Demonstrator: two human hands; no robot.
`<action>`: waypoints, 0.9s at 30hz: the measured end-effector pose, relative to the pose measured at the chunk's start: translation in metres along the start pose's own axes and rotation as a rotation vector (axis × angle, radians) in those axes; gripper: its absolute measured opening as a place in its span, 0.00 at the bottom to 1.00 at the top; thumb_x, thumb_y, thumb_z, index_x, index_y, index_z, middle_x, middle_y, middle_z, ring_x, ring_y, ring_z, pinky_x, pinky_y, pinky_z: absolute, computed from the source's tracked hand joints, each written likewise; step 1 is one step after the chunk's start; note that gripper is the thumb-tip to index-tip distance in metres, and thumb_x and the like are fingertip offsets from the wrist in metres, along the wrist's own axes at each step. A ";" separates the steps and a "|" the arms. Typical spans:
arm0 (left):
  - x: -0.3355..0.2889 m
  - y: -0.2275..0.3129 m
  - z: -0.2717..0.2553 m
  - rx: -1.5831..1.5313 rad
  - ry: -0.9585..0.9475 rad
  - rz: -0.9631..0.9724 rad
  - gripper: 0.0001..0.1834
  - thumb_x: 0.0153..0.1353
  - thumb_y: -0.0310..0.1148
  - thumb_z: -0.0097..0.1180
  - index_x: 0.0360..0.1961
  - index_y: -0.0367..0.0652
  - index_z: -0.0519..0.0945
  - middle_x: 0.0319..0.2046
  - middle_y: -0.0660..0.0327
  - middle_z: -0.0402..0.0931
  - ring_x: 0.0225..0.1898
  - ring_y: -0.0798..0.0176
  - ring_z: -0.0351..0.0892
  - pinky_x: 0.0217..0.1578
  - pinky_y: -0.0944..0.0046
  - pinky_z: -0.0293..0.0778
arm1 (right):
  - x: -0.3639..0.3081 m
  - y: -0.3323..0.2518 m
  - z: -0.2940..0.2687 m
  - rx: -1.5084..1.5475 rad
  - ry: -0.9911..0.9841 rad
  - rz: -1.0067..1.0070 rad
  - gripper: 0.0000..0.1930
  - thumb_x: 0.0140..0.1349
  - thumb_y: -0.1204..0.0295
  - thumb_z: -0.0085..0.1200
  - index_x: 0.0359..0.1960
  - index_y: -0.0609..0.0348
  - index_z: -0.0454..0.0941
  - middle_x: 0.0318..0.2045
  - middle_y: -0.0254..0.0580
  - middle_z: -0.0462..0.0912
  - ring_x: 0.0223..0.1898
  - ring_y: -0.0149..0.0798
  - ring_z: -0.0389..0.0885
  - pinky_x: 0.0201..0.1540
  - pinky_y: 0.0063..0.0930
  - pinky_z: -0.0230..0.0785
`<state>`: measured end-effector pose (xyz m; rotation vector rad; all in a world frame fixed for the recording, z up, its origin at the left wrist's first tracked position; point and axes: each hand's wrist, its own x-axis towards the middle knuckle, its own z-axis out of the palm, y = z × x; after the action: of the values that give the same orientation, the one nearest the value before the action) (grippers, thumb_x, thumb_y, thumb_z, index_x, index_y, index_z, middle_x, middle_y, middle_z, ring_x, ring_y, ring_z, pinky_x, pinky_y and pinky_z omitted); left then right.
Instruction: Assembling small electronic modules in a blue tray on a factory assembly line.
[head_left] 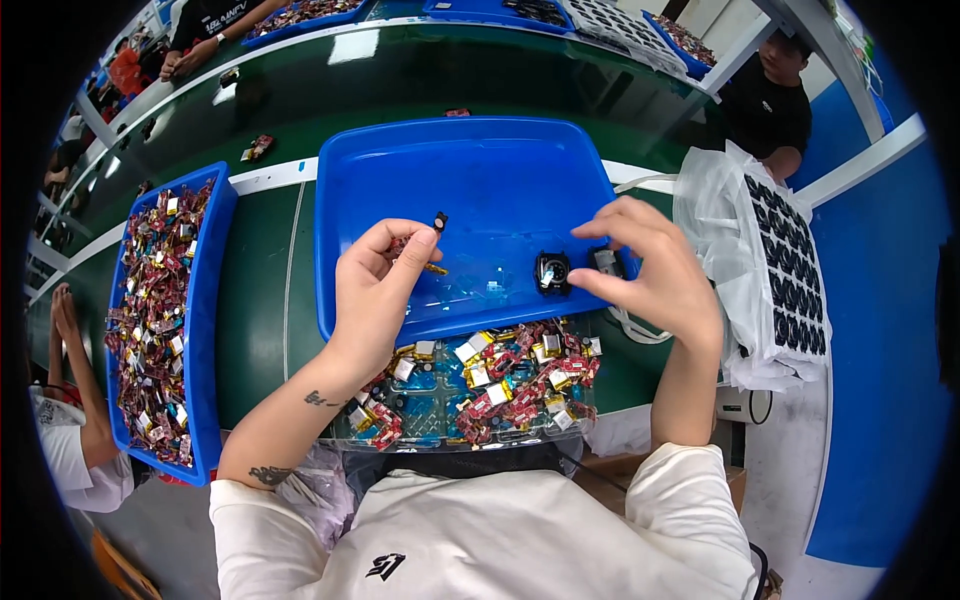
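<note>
My left hand [372,285] is raised over the left part of a large blue tray [450,165]. Its thumb and forefinger pinch a small circuit board [440,222] by its black end piece; red and yellow bits of it show among the fingers. Over the tray's right side my right hand [668,268] is open, thumb and fingers spread. By its thumb tip lies a black watch case [552,273] with a round glossy centre. A dark grey piece [606,262] shows between thumb and fingers, partly hidden; whether the hand touches it, I cannot tell.
A clear compartment tray [430,405] of red boards with small batteries sits against my body. A long blue bin [207,330] full of similar boards stands left. At right, a black-part tray [787,265] rests on white wrapping. Other people sit around the green conveyor [440,75].
</note>
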<state>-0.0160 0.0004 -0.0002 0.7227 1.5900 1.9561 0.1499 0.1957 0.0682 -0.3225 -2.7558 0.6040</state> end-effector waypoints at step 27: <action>-0.009 -0.002 0.003 0.468 -0.231 0.449 0.03 0.44 0.26 0.64 0.23 0.41 0.81 0.41 0.59 0.79 0.44 0.61 0.72 0.44 0.62 0.66 | -0.001 -0.030 0.069 1.160 -0.212 0.309 0.09 0.59 0.81 0.49 0.42 0.68 0.73 0.32 0.42 0.81 0.30 0.27 0.80 0.31 0.18 0.75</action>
<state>-0.0071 -0.0029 -0.0022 1.5485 1.8734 1.6973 0.1226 0.1430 0.0212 -0.3885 -2.0328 2.2058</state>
